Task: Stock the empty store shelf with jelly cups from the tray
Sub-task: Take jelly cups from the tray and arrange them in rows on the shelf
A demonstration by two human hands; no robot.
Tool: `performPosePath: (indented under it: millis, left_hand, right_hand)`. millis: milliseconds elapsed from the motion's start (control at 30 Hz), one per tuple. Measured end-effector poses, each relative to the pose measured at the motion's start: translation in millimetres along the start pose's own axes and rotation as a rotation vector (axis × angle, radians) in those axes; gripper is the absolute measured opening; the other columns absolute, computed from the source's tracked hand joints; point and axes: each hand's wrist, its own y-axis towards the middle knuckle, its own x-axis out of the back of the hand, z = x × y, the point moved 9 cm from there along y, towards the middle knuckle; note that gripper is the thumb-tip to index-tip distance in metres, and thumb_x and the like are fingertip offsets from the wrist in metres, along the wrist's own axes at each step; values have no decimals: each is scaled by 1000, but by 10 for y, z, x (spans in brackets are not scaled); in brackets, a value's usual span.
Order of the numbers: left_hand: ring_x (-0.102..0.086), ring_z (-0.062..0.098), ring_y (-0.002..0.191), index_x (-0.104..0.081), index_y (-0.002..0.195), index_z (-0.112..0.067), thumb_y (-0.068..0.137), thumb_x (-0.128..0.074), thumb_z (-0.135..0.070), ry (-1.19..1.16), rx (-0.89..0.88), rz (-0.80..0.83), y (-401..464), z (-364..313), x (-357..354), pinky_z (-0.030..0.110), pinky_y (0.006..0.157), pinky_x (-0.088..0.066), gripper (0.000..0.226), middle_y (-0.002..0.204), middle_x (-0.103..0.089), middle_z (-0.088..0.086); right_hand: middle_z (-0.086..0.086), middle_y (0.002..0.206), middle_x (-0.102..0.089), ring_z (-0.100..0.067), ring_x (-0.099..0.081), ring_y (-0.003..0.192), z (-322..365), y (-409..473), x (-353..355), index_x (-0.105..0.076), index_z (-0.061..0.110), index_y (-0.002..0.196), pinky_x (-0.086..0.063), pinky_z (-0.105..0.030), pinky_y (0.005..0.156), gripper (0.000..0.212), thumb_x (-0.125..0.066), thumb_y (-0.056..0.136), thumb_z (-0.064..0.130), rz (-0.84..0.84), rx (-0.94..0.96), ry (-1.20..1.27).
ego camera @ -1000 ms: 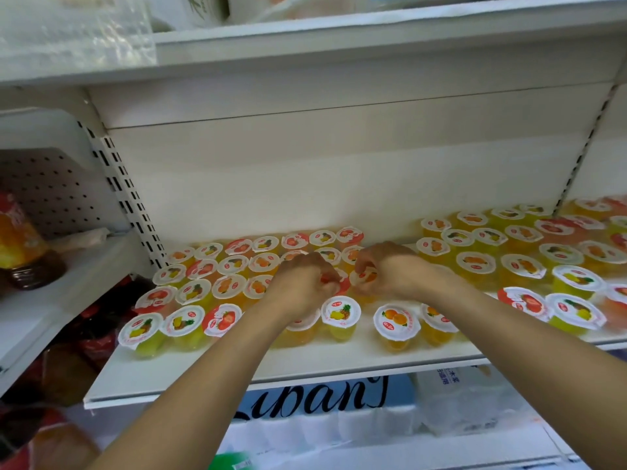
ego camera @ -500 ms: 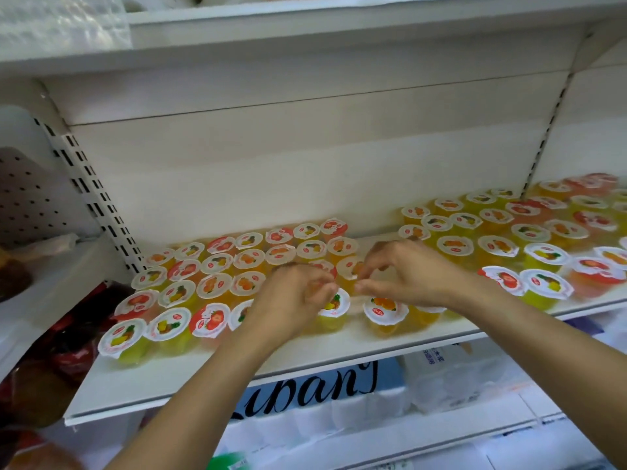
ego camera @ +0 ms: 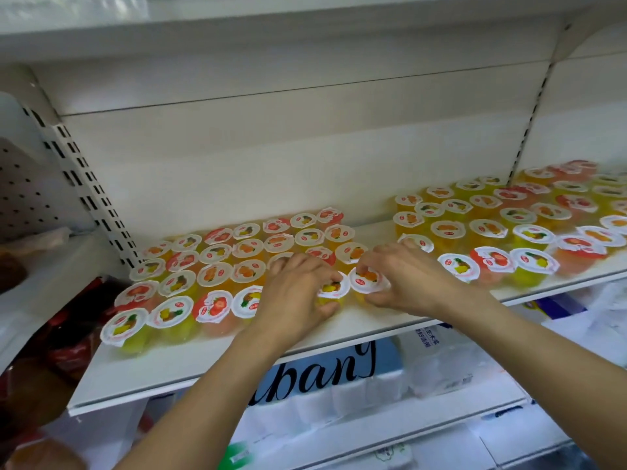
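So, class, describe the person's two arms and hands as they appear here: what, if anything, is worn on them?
Both forearms are bare right to the bottom edge of the picture, with no sleeve in view. The left hand and right hand wear no gloves. No watch, bracelet or ring shows on either wrist or on the fingers that can be seen.

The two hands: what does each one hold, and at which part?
The left hand grips a pineapple jelly cup by its side wall. The right hand pinches an orange jelly cup at its rim.
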Motion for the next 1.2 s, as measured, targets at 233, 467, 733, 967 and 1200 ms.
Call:
performPosePath:
  millis: [233,467,733,967,1200]
  left_hand:
    - [-34,6,126,-58,122,-40,82,-61,-58,-2,6,34,-1,-5,-27,28,102,-19,43,131,-49,-21]
    - [-59,11,101,-66,110,-29,86,-29,-73,-315,147,27,238,120,79,35,88,-47,62,110,-66,-10]
    - [-42,18,132,-49,137,-33,98,-43,-46,-235,364,88,1029,461,-59,32,107,-32,41,145,-47,-6]
    - [-49,20,128,-55,134,-34,98,-42,-36,-158,334,114,1285,603,-296,40,110,-35,38,141,-52,-5]
    - [-43,16,134,-51,135,-39,100,-39,-34,-96,257,115,1343,583,-397,47,115,-27,37,145,-47,-10]
  right_hand:
    - [6,118,-57,-16,-51,108,-15,-1,-23,-52,33,122,-33,-33,94,42,-57,85,51,-26,27,-18]
    - [7,116,-53,-16,-53,106,-433,132,364,-58,38,118,-39,-33,89,46,-48,84,67,-117,-18,26]
    - [-4,131,-57,-29,-48,120,-1882,1063,227,-55,32,127,-36,-37,98,44,-58,87,51,-36,-307,-9]
    - [0,126,-60,-24,-57,111,-2223,1347,-111,-56,28,126,-44,-36,94,59,-70,75,54,122,-391,21]
    - [-1,105,-67,-20,-63,93,-1968,1505,-217,-68,18,107,-50,-28,79,38,-78,72,29,96,-288,241]
